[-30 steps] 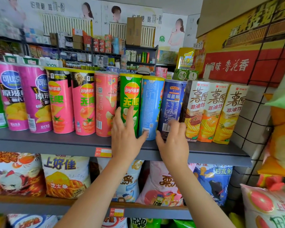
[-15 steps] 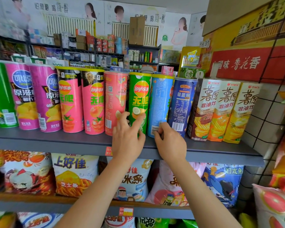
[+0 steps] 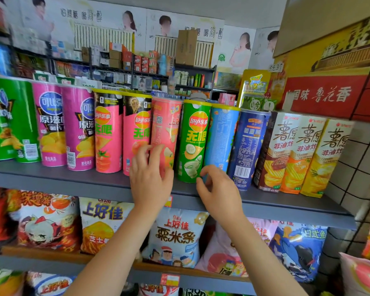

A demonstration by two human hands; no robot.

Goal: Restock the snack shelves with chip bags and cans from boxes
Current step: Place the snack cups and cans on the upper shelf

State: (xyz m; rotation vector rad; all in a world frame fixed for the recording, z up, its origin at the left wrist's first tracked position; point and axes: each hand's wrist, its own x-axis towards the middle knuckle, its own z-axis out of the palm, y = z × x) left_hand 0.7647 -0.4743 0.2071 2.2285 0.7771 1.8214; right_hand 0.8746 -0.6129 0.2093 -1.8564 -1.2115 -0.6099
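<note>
The person's left hand [image 3: 151, 180] has slid leftward since a second ago: then its fingers lay spread on the green Lay's can [image 3: 193, 142], and now they rest, straight and slightly fanned, against the lower front of the salmon-pink can [image 3: 166, 133] next to it, with the outer fingers reaching toward the pink Lay's can [image 3: 137, 133] on that side. The right hand [image 3: 219, 192] has also changed: earlier it lay flat against the dark blue can [image 3: 249, 148], half a second ago it was drawn in at the foot of the light blue can [image 3: 221, 137], and now it hangs just in front of the gap between the green and light blue cans, fingers loosely curled with thumb and forefinger close together; whether they touch either can cannot be told, and nothing is seen in the hand. The cans themselves stand as before, upright and side by side in one row on the grey upper shelf [image 3: 62, 180], with three tall boxed snacks [image 3: 303, 154] closing the row at the right and magenta cans [image 3: 66, 127] further left. Chip bags [image 3: 175, 236] stand on the shelf beneath, behind both forearms. The view now sits closer to the shelf.
</note>
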